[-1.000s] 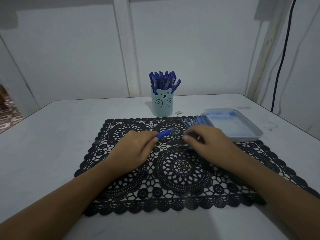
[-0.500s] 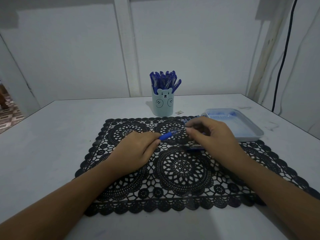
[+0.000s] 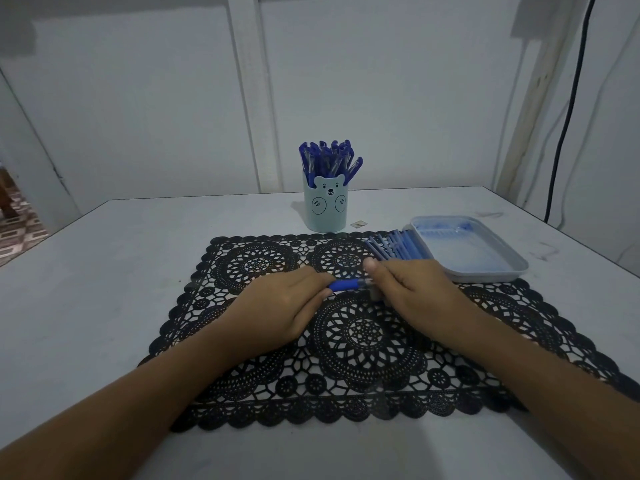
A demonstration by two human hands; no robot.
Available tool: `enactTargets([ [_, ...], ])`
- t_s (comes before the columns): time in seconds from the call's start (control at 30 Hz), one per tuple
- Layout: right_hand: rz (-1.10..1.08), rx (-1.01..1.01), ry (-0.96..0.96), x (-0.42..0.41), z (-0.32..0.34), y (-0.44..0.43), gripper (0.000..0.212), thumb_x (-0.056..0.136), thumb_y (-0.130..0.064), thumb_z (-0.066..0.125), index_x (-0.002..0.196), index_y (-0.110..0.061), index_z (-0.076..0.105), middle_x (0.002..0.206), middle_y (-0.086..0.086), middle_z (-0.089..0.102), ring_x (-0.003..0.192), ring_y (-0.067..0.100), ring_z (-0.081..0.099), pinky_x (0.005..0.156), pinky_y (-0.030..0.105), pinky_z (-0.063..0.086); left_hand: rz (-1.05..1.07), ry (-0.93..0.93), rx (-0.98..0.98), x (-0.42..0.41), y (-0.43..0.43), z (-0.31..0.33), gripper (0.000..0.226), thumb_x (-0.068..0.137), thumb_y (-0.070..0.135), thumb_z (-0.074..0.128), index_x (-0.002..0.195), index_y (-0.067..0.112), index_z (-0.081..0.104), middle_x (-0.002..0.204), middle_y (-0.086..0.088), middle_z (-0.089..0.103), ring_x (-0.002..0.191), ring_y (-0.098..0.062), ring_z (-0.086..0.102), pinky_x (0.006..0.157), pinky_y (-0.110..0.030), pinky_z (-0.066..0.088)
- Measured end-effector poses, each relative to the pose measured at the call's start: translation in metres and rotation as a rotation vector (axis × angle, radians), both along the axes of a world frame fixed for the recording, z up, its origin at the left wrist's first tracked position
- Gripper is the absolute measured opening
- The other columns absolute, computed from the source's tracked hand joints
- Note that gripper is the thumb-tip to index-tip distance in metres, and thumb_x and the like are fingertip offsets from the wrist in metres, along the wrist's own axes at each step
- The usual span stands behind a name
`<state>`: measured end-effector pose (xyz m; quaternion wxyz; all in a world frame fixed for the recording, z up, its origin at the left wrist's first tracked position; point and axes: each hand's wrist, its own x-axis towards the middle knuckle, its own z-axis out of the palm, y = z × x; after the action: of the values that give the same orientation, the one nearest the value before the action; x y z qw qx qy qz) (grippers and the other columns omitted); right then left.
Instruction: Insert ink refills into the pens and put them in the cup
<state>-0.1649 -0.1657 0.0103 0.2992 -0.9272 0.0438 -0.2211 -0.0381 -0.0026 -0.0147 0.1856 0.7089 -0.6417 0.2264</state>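
Observation:
A blue pen point(image 3: 344, 285) lies almost level between both hands, just above the black lace mat point(image 3: 363, 341). My left hand point(image 3: 280, 306) grips its left end. My right hand point(image 3: 412, 289) pinches its right end, where the tip and any refill are hidden by the fingers. Behind them, a bundle of loose blue pens and refills point(image 3: 394, 247) rests on the mat's far edge against the tray. A light blue bear cup point(image 3: 325, 209) stands further back, holding several blue pens point(image 3: 329, 161).
A pale blue shallow tray point(image 3: 485, 268) sits at the right, past the mat. A tiny scrap point(image 3: 357, 223) lies by the cup. A black cable point(image 3: 568, 109) hangs down the right wall. The white table's right edge runs near the tray.
My right hand has come down from the bundle and closed in on the pen's right end. The pen has dropped from tilted upward to almost level.

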Motion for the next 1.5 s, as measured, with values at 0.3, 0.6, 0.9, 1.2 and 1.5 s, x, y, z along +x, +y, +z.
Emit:
enactTargets([
  [0.3,0.036,0.012,0.043,0.000,0.000,-0.004,0.030,0.090,-0.045,0.040,0.074,-0.025,0.057,0.061,-0.006,0.055,0.055,-0.002,0.049,0.051,0.013,0.036,-0.007,0.021,-0.017,0.000,-0.001,-0.001,0.032,0.095,0.028,0.034,0.107,0.011,0.058,0.080,0.003,0.058,0.061,-0.009,0.051,0.051,-0.023,0.045],
  [0.6,0.067,0.038,0.077,-0.001,0.000,-0.006,0.018,0.092,-0.040,0.042,0.080,-0.029,0.050,0.067,-0.006,0.056,0.055,0.001,0.046,0.055,0.016,0.037,-0.007,-0.018,-0.024,0.000,0.000,-0.001,0.023,0.094,0.025,0.038,0.106,0.014,0.054,0.078,0.004,0.056,0.062,-0.008,0.050,0.050,-0.023,0.044],
  [0.9,0.043,0.005,0.100,0.003,-0.003,-0.003,0.035,0.096,-0.033,0.036,0.063,-0.025,0.043,0.058,-0.008,0.044,0.051,0.003,0.038,0.052,0.020,0.032,0.024,-0.116,-0.067,-0.003,-0.001,0.004,0.029,0.092,0.022,0.041,0.102,0.007,0.064,0.080,0.001,0.060,0.062,-0.008,0.049,0.054,-0.013,0.035],
  [1.2,-0.101,-0.054,0.135,0.001,0.002,-0.023,0.040,0.096,-0.040,0.029,0.095,-0.018,0.062,0.081,-0.005,0.056,0.077,0.009,0.053,0.063,0.020,0.036,0.089,-0.035,-0.028,-0.002,-0.002,0.000,0.033,0.093,0.027,0.038,0.103,0.010,0.063,0.079,0.006,0.059,0.060,0.000,0.043,0.050,-0.010,0.033],
  [1.5,-0.047,-0.428,0.249,0.002,-0.006,-0.040,0.017,0.087,-0.035,0.056,0.103,-0.029,0.059,0.100,-0.007,0.043,0.099,0.010,0.041,0.086,0.028,0.039,0.125,0.055,-0.031,0.001,0.000,-0.001,0.035,0.093,0.031,0.035,0.106,0.013,0.062,0.081,0.009,0.057,0.061,0.003,0.040,0.049,-0.012,0.034],
])
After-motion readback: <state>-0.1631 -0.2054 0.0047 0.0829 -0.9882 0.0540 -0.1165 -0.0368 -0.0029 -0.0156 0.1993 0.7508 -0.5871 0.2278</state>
